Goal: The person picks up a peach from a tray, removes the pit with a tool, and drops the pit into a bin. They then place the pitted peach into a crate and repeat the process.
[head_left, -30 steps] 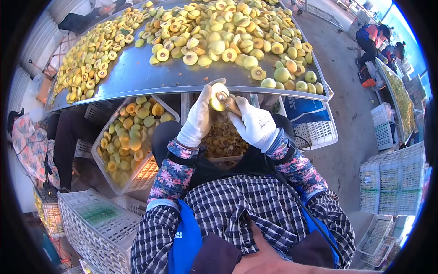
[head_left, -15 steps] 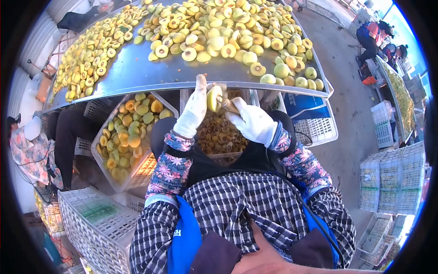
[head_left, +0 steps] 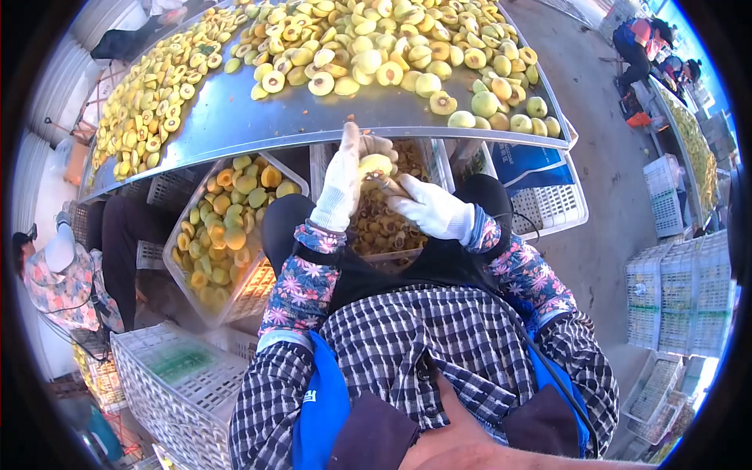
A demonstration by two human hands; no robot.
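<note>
My left hand [head_left: 343, 176], in a white glove with bare fingertips, holds a yellow-green fruit piece [head_left: 377, 166] just below the metal table's near edge. My right hand [head_left: 431, 207], also gloved, is closed around a small tool [head_left: 388, 185] whose tip meets the fruit. The tip itself is too small and blurred to make out. Under both hands stands a bin [head_left: 389, 256] of brown pits and scraps. Many halved fruits [head_left: 376, 59] are heaped on the metal table [head_left: 258, 117], with a few whole-looking ones at the right.
A crate of orange and green fruit [head_left: 227, 211] stands at the left of my knees. White crates [head_left: 176, 376] are stacked at lower left, others [head_left: 681, 298] at right. One co-worker [head_left: 66, 270] sits at left; others [head_left: 642, 47] are at upper right.
The fruit piece has turned from upright to a flatter tilt in my left hand. My right hand has dropped slightly, and the whole view has shifted a little.
</note>
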